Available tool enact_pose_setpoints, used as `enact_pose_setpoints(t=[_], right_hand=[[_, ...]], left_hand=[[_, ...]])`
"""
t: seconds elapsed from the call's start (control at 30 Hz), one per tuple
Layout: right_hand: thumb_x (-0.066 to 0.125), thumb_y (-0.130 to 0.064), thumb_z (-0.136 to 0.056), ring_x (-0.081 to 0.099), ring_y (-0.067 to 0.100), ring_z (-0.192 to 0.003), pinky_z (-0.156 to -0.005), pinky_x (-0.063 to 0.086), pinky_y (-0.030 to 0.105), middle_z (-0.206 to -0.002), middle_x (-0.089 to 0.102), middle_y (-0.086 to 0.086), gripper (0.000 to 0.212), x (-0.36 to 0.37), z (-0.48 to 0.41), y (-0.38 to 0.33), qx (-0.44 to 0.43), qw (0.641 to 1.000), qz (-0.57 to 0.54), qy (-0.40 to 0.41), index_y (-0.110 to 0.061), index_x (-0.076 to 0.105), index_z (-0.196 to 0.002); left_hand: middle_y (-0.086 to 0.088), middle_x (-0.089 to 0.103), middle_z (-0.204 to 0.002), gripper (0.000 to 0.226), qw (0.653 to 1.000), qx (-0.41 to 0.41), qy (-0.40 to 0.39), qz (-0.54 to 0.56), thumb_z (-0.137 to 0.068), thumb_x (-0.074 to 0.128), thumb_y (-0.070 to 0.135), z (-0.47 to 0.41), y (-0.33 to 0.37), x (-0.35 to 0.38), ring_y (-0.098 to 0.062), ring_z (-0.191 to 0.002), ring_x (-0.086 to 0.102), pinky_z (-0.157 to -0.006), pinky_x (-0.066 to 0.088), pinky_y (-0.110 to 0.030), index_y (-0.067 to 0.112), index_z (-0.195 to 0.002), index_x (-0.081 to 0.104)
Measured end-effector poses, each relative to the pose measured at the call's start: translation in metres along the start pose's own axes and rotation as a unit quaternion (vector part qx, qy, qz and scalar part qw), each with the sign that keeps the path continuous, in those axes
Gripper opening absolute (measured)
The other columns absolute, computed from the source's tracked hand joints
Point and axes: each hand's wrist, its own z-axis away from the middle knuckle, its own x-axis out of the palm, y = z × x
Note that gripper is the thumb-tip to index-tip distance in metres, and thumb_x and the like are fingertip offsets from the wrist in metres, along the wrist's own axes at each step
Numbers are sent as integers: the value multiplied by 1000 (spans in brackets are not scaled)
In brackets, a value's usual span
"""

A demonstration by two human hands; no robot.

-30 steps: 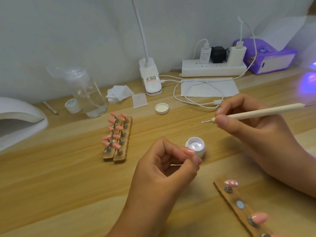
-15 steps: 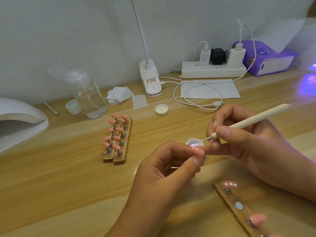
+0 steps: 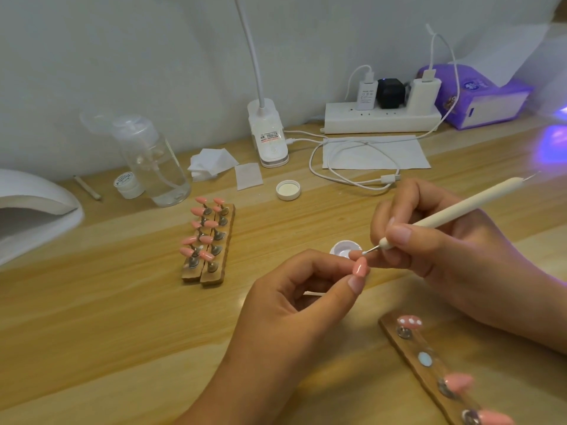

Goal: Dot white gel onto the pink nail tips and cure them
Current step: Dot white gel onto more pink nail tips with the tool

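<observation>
Head view, left hand [image 3: 294,305] pinching pink nail tip [image 3: 360,268], right hand [image 3: 445,250] gripping dotting pen [image 3: 454,214], pen point at the nail's upper edge, gel pot [image 3: 345,249] just behind.

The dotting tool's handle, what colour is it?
The dotting tool has a cream-white handle, clearest in the head view.

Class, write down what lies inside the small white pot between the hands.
Pale whitish gel shows in the pot. The left hand covers its near right edge.
</observation>
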Motion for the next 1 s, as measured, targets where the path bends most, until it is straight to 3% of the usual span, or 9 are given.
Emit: enact_pose_setpoints(t=[0.17,1.0], right_hand=[[63,-15,-76,61,7,-61,-67,55,26,-66,58,-4,9,1,-1,-2,3,1000,-23,-13,-19,57,-70],[65,-21,-73,52,14,-51,-58,53,23,-57,56,-4,16,2,-2,2,26,1000,-2,4,-20,53,-63]], left_hand=[[8,71,-74,8,1000,-5,0,14,-69,75,27,1,2,1,1,-65,58,-57,42,-10,20,-74,74],[8,75,-85,5,1000,10,-18,-17,-74,75,17,2,0,1,-2,-73,62,-64,46,-10,19,-78,75]])
